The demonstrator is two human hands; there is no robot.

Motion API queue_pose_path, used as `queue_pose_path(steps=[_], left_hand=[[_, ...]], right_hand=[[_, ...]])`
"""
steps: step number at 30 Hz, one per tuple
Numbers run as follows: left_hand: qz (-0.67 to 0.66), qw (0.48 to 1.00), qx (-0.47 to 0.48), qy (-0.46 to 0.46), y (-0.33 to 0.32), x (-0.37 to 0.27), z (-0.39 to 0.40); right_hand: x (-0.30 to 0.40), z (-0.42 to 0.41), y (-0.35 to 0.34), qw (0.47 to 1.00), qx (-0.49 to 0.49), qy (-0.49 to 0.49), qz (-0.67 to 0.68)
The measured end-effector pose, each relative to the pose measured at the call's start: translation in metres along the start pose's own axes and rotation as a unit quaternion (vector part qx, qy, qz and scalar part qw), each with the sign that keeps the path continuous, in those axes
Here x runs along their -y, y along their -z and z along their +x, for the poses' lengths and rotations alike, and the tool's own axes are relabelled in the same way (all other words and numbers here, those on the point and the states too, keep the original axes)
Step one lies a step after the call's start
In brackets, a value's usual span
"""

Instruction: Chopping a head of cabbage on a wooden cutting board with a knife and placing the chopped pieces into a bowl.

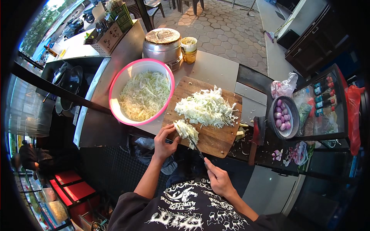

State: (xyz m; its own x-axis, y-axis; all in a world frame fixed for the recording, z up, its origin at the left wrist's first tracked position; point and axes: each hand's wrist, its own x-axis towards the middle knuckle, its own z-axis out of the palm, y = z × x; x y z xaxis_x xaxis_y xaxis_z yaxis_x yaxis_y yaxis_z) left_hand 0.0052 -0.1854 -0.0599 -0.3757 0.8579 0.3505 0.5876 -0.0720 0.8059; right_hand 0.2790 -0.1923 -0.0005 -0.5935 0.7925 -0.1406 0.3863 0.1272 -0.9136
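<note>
My right hand (218, 176) grips a kitchen knife (197, 150), its blade angled up to the front edge of the wooden cutting board (209, 141). At the blade's tip lies a small portion of cut cabbage (187, 132). My left hand (165, 142) presses against that portion's left side with bent fingers, close to the blade. Behind it, a larger heap of shredded cabbage (206, 107) covers the board's middle. Left of the board stands a white basin with a pink rim (113, 89), holding finely shredded cabbage (146, 95).
A cleaver (258, 132) lies right of the board, near a bowl of peeled shallots (281, 115). Behind the basin stand a lidded metal pot (162, 50) and a jar (189, 55). A glass-sided case (321, 104) with bottles is at far right. A dark bar (63, 91) crosses the left side.
</note>
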Motion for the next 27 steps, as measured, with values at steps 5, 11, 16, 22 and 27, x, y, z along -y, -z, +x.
queue_pose_path(steps=[5,11,16,22,27], left_hand=[[0.012,1.0,-0.006,-0.008,0.001,0.001,-0.001],[0.008,1.0,-0.002,-0.004,0.0,0.0,0.001],[0.006,1.0,-0.007,-0.006,0.001,0.001,0.0],[0.004,1.0,-0.004,-0.004,0.0,0.001,-0.001],[0.002,1.0,-0.006,0.002,0.0,0.001,-0.001]], right_hand=[[0.021,0.048,-0.01,0.999,0.013,0.032,-0.009],[0.01,0.072,-0.038,0.999,-0.009,0.034,0.007],[0.01,0.074,-0.041,0.999,-0.016,0.036,0.006],[0.011,0.074,-0.041,1.0,-0.005,0.018,-0.004],[0.011,0.083,-0.044,0.999,-0.012,0.04,-0.017]])
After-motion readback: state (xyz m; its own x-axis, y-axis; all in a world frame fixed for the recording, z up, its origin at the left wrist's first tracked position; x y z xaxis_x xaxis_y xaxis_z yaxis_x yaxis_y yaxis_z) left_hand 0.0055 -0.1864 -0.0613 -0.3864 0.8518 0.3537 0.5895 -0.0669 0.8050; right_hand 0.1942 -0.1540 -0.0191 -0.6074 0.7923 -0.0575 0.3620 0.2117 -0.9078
